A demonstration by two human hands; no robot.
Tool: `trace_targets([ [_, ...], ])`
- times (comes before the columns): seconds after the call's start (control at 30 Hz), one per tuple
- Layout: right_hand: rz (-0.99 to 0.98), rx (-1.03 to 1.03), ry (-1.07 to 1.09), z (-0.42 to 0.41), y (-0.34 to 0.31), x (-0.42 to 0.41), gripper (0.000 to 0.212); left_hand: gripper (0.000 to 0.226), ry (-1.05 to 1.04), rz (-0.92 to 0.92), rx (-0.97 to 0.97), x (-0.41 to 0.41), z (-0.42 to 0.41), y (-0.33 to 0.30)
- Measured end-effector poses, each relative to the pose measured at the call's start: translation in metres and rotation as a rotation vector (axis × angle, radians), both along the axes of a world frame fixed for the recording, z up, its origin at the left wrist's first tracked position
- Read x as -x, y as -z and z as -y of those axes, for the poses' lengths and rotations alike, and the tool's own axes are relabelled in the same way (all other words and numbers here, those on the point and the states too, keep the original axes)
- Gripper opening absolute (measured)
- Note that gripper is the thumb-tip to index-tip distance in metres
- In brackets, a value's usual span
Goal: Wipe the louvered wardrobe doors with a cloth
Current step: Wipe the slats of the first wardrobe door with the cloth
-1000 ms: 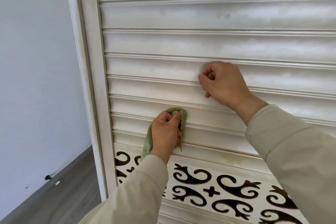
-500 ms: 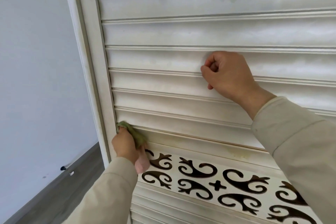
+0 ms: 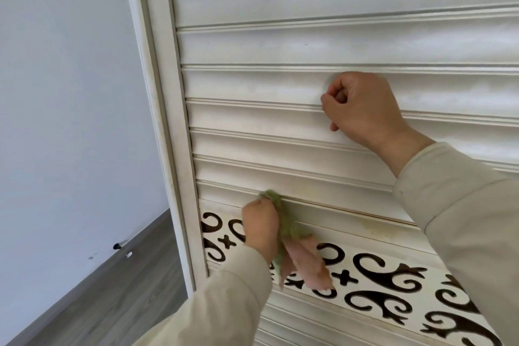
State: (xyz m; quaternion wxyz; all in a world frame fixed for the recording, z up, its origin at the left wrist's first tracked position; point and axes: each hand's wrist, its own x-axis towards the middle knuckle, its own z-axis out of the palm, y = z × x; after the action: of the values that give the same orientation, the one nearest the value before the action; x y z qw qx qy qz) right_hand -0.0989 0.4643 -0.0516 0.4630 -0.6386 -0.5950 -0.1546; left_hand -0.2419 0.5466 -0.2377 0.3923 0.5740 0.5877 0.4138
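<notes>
— Two surfaces are filling the left side: a pale wall point(image 3: 64, 93) and, below it, a strip of grey wood-grain floor point(image 3: 112, 298). Anything on them?

— A small dark mark point(image 3: 116, 246) is sitting low on the wall, near the floor line. I cannot tell what it is.

— And moving right?

— The white door frame point(image 3: 157, 121) is running down at a slant, and the louvered wardrobe door point(image 3: 280, 45) is spreading beyond it, its slats looking cloudy and smudged.

— Where is the cloth?

— The left hand point(image 3: 259, 226) is gripping the green and pink cloth point(image 3: 292, 241), fingers curled round it, pressing its top against the lowest slat just above the dark scroll-patterned panel point(image 3: 393, 275); the loose end is hanging over that panel.

— The other hand?

— The right hand point(image 3: 362, 109) is resting higher on the slats, fingers curled into a loose fist, holding nothing.
</notes>
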Motion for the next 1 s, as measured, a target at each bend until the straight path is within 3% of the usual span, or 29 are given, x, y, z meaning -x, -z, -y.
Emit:
trace_targets([
  [0.07,0.005,0.002,-0.005,0.001,0.001,0.000,0.012,0.028,-0.094,-0.142,-0.081,0.027,-0.022,-0.002],
  [0.2,0.019,0.004,0.000,0.000,0.001,-0.002,0.012,0.036,-0.213,-0.128,0.083,0.051,-0.044,0.003],
  [0.23,0.022,0.004,-0.002,0.000,0.001,-0.002,0.012,0.036,-0.180,-0.057,0.079,0.046,-0.038,0.007],
  [0.3,0.025,0.000,-0.003,-0.001,0.001,-0.003,0.011,0.015,-0.119,0.343,0.154,0.027,-0.023,0.003],
  [0.33,0.023,-0.001,0.000,-0.001,0.002,-0.003,0.011,0.020,-0.049,0.440,0.136,0.018,-0.010,0.004],
  [0.4,0.030,-0.009,0.001,-0.001,0.002,-0.001,0.011,0.035,0.110,0.574,0.027,0.004,0.002,-0.003],
  [0.5,0.007,0.013,-0.014,-0.001,0.001,-0.002,0.011,0.032,0.317,0.738,-0.027,-0.014,0.005,-0.033],
  [0.63,0.025,0.005,0.003,-0.002,0.001,-0.005,0.011,0.043,0.647,0.264,-0.313,-0.060,0.031,-0.074],
  [0.73,0.020,0.003,0.019,-0.004,0.002,-0.003,0.013,0.039,0.812,0.082,-0.314,-0.084,0.061,-0.090],
  [0.9,0.013,-0.010,0.038,-0.003,0.004,-0.004,0.013,0.045,0.586,0.117,-0.323,-0.071,0.031,-0.080],
  [1.0,0.004,-0.007,0.030,-0.004,0.004,-0.004,0.012,0.039,0.267,0.459,-0.254,-0.036,-0.001,-0.055],
])
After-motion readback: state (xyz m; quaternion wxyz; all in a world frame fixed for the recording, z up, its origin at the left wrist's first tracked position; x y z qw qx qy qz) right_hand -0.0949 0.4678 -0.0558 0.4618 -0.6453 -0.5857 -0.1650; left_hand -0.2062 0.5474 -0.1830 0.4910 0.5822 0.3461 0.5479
